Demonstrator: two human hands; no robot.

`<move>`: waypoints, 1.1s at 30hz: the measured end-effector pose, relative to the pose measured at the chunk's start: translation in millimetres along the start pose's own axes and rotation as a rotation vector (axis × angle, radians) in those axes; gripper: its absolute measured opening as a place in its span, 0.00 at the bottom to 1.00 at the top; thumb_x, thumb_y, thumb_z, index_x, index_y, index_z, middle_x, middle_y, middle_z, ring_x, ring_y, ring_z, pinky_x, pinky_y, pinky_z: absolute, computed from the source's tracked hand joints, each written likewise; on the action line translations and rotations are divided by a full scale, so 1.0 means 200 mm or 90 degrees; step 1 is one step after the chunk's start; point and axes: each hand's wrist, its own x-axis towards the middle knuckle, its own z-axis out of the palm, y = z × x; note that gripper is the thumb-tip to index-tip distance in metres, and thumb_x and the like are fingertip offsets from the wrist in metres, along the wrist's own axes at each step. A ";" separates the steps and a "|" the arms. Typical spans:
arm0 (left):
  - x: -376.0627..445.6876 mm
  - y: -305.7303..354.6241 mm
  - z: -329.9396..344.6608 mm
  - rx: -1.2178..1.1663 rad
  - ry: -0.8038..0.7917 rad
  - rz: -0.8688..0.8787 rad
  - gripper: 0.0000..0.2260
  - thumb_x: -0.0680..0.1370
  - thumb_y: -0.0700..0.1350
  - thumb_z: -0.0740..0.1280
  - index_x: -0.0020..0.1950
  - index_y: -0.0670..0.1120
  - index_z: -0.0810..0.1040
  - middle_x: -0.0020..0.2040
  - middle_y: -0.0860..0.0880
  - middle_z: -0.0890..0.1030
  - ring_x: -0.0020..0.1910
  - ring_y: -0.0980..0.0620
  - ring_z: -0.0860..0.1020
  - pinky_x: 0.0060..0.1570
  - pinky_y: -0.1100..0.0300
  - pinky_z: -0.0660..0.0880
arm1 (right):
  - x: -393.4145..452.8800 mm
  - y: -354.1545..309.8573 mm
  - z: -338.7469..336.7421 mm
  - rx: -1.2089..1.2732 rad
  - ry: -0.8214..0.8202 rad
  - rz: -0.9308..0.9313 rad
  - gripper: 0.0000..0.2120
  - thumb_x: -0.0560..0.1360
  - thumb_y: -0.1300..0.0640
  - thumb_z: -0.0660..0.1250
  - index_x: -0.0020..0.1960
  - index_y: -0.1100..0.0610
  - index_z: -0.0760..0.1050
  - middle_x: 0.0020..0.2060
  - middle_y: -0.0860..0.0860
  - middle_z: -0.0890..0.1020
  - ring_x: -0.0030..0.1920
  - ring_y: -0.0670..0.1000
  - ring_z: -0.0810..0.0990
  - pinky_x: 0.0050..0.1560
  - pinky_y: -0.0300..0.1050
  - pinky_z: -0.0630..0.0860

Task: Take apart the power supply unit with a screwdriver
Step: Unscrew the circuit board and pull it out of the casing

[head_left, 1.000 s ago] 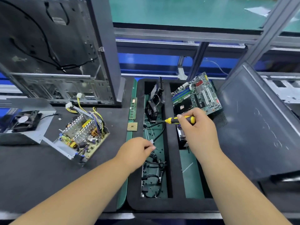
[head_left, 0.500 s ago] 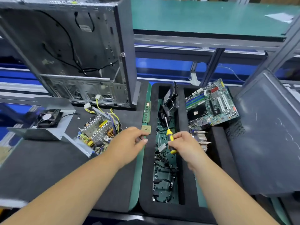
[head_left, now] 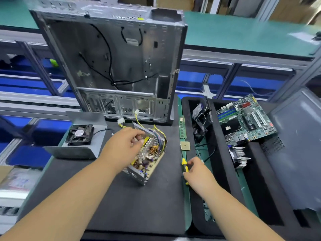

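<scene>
The opened power supply unit (head_left: 149,157), a metal base with a tan circuit board, heat sinks and yellow wires, lies on the dark mat in the middle. My left hand (head_left: 121,146) is over its left side, fingers curled down onto the heat sinks. Whether they grip is unclear. Its removed metal cover with the black fan (head_left: 79,136) stands to the left. My right hand (head_left: 196,169) holds the yellow-and-black screwdriver (head_left: 184,166) at the mat's right edge, tip pointing away from me, apart from the unit.
An empty computer case (head_left: 121,66) stands upright behind the unit. A memory stick (head_left: 182,126) and a CPU chip (head_left: 185,145) lie right of it. The black foam tray (head_left: 224,171) on the right holds cables, a motherboard (head_left: 245,119) and a heat sink (head_left: 238,157). A grey side panel (head_left: 298,153) leans far right.
My view and both hands moved left from the foam tray. The left hand went onto the power supply unit. The right hand carried the screwdriver to the mat's right edge.
</scene>
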 end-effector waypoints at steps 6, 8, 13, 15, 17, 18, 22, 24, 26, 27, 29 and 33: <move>0.06 -0.25 -0.13 0.012 -0.008 -0.031 0.08 0.77 0.46 0.69 0.55 0.55 0.80 0.45 0.58 0.76 0.42 0.59 0.76 0.48 0.56 0.76 | -0.05 -0.10 0.01 -0.102 0.059 0.050 0.10 0.76 0.54 0.67 0.54 0.53 0.68 0.44 0.50 0.77 0.43 0.53 0.79 0.45 0.48 0.77; 0.07 -0.33 -0.17 0.055 -0.039 -0.049 0.05 0.77 0.49 0.68 0.52 0.58 0.78 0.44 0.58 0.76 0.41 0.61 0.75 0.40 0.60 0.72 | -0.06 -0.15 0.01 -0.110 0.099 0.061 0.11 0.76 0.51 0.66 0.53 0.54 0.68 0.45 0.50 0.76 0.43 0.53 0.79 0.46 0.48 0.77; 0.08 -0.45 -0.22 0.127 -0.131 -0.073 0.07 0.77 0.53 0.67 0.39 0.57 0.76 0.37 0.59 0.79 0.38 0.61 0.76 0.35 0.61 0.70 | -0.07 -0.30 0.03 -0.068 0.168 0.037 0.13 0.77 0.46 0.66 0.57 0.51 0.69 0.48 0.48 0.76 0.47 0.53 0.78 0.45 0.48 0.72; 0.07 -0.47 -0.23 0.119 -0.142 -0.070 0.08 0.77 0.54 0.67 0.39 0.56 0.76 0.36 0.58 0.79 0.37 0.61 0.76 0.35 0.61 0.72 | -0.08 -0.35 0.06 -0.050 0.168 0.033 0.12 0.78 0.45 0.65 0.57 0.49 0.70 0.47 0.47 0.76 0.46 0.51 0.78 0.43 0.48 0.71; 0.06 -0.47 -0.24 0.102 -0.145 -0.059 0.08 0.77 0.54 0.67 0.38 0.56 0.76 0.36 0.58 0.79 0.37 0.61 0.75 0.34 0.61 0.70 | -0.09 -0.40 0.10 -0.042 0.154 0.030 0.09 0.78 0.45 0.65 0.54 0.48 0.72 0.46 0.46 0.77 0.47 0.51 0.78 0.50 0.50 0.74; 0.07 -0.47 -0.25 0.096 -0.148 -0.049 0.08 0.76 0.54 0.67 0.38 0.56 0.76 0.36 0.58 0.79 0.37 0.61 0.75 0.33 0.61 0.69 | -0.09 -0.43 0.13 -0.037 0.145 0.023 0.07 0.79 0.45 0.64 0.52 0.48 0.72 0.45 0.46 0.77 0.47 0.50 0.78 0.53 0.50 0.75; 0.06 -0.44 -0.29 0.062 -0.209 0.012 0.07 0.74 0.54 0.70 0.38 0.55 0.78 0.33 0.57 0.79 0.35 0.61 0.76 0.35 0.63 0.70 | -0.09 -0.57 0.21 -0.040 0.115 0.000 0.10 0.78 0.43 0.63 0.47 0.49 0.74 0.40 0.45 0.80 0.42 0.48 0.79 0.45 0.46 0.75; 0.03 -0.42 -0.30 0.038 -0.268 0.047 0.05 0.74 0.52 0.71 0.39 0.54 0.80 0.33 0.56 0.79 0.33 0.61 0.75 0.38 0.63 0.73 | -0.08 -0.65 0.24 -0.081 0.103 0.011 0.16 0.77 0.38 0.62 0.47 0.51 0.74 0.40 0.48 0.81 0.42 0.51 0.80 0.45 0.46 0.76; 0.00 -0.40 -0.29 0.021 -0.310 0.081 0.03 0.74 0.49 0.71 0.40 0.54 0.81 0.34 0.56 0.80 0.32 0.62 0.73 0.42 0.61 0.75 | -0.07 -0.71 0.26 -0.145 0.099 0.029 0.25 0.74 0.31 0.61 0.51 0.54 0.74 0.46 0.50 0.81 0.47 0.54 0.80 0.46 0.47 0.76; -0.02 -0.39 -0.28 0.016 -0.325 0.099 0.02 0.74 0.48 0.71 0.41 0.53 0.81 0.35 0.56 0.80 0.32 0.63 0.73 0.43 0.61 0.75 | -0.06 -0.74 0.27 -0.172 0.104 0.038 0.29 0.72 0.29 0.60 0.54 0.54 0.74 0.50 0.51 0.80 0.51 0.55 0.79 0.47 0.48 0.76; -0.04 -0.37 -0.26 -0.003 -0.355 0.127 0.01 0.74 0.47 0.71 0.43 0.52 0.82 0.37 0.56 0.82 0.34 0.64 0.75 0.42 0.65 0.74 | -0.05 -0.78 0.30 -0.211 0.117 0.052 0.36 0.69 0.25 0.60 0.60 0.54 0.73 0.56 0.53 0.77 0.58 0.57 0.78 0.52 0.50 0.75; -0.05 -0.34 -0.23 -0.043 -0.400 0.150 0.07 0.75 0.44 0.70 0.41 0.57 0.79 0.43 0.55 0.84 0.42 0.59 0.79 0.48 0.63 0.76 | -0.03 -0.81 0.37 -0.301 0.184 0.074 0.39 0.68 0.26 0.63 0.65 0.56 0.70 0.62 0.54 0.76 0.65 0.59 0.74 0.61 0.55 0.68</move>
